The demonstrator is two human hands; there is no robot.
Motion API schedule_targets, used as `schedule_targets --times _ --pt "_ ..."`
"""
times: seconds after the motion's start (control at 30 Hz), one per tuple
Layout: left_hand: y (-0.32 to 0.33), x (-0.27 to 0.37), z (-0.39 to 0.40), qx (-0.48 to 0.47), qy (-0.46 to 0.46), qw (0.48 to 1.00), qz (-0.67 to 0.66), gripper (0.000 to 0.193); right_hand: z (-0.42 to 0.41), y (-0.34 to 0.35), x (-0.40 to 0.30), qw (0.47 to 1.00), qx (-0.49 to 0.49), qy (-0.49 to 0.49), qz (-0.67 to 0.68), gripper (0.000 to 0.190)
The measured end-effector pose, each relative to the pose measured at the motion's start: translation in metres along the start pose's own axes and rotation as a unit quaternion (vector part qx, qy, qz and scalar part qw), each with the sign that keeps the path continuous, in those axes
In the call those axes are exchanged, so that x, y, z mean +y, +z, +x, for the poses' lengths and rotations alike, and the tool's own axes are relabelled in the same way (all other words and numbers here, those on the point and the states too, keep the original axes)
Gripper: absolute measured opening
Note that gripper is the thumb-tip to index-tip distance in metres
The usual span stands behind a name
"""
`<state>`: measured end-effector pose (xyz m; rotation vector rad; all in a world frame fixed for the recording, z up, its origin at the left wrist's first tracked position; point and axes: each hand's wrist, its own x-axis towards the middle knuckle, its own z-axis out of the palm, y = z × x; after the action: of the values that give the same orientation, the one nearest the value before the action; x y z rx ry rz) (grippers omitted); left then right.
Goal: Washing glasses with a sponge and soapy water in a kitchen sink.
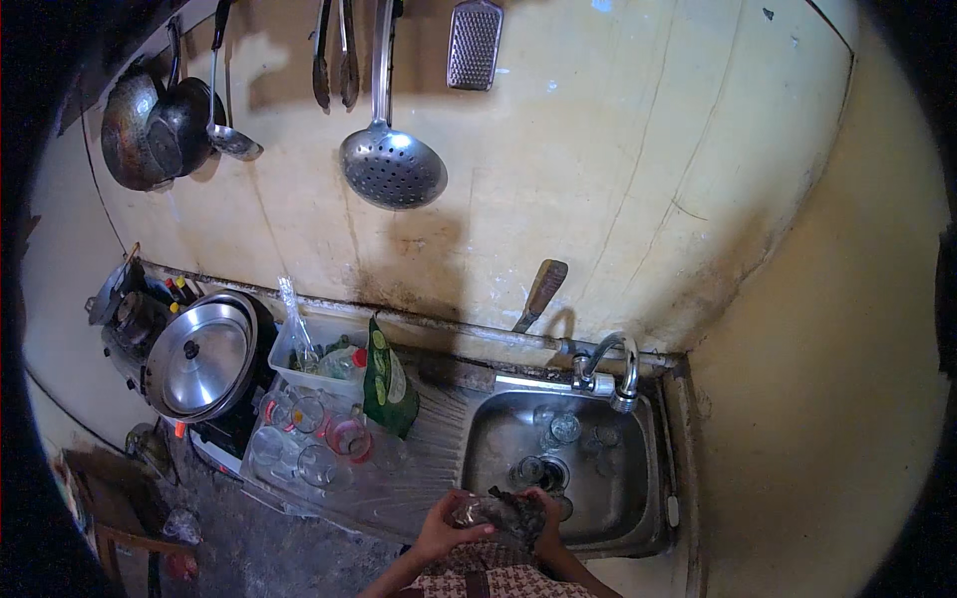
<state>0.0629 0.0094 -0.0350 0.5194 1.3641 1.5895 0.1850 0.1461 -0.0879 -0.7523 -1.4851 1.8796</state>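
Note:
At the front edge of a stainless steel sink [632,478], my left hand [436,529] is closed around a clear drinking glass [471,513] held on its side. My right hand [552,519] grips a dark, crumpled scrubbing cloth or mesh [525,517] pressed against the glass's other end. The cloth hides that end. Below and beyond my hands, several clear glasses lie in the sink, one glass [565,428] towards the back and another glass [531,469] by the drain. A chrome faucet [626,374] curves over the basin's back right; whether water runs is unclear.
Several glasses and cups [348,438] crowd the ridged drainboard [419,471] at left. Behind them stand a white plastic tub [318,377] and a green packet [390,385]. Lidded pots [202,362] sit farther left. A wooden-handled knife [544,290] sticks up behind the pipe.

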Motion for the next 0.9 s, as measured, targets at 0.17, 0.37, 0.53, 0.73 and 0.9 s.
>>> schedule_targets --times 0.17,0.37,0.53,0.73,0.9 --pt "0.001 -0.014 0.004 -0.035 0.094 0.995 0.031 0.053 0.000 -0.046 0.081 0.995 -0.085 0.059 -0.008 0.042" --pt "-0.010 0.011 0.001 -0.024 0.193 0.928 0.316 0.055 -0.006 -0.016 0.036 0.988 -0.048 0.144 -0.041 0.036" --pt "-0.011 0.012 -0.002 -0.031 0.225 0.906 0.358 0.053 -0.005 -0.033 0.069 0.943 -0.103 -0.040 -0.315 0.037" --pt "-0.010 0.007 0.002 -0.038 0.202 0.948 0.242 0.051 -0.005 -0.035 0.071 0.970 -0.109 -0.033 -0.214 0.036" --pt "-0.010 0.008 0.003 -0.060 -0.015 0.998 -0.031 0.053 0.002 -0.042 0.085 0.993 -0.071 -0.050 -0.076 0.047"
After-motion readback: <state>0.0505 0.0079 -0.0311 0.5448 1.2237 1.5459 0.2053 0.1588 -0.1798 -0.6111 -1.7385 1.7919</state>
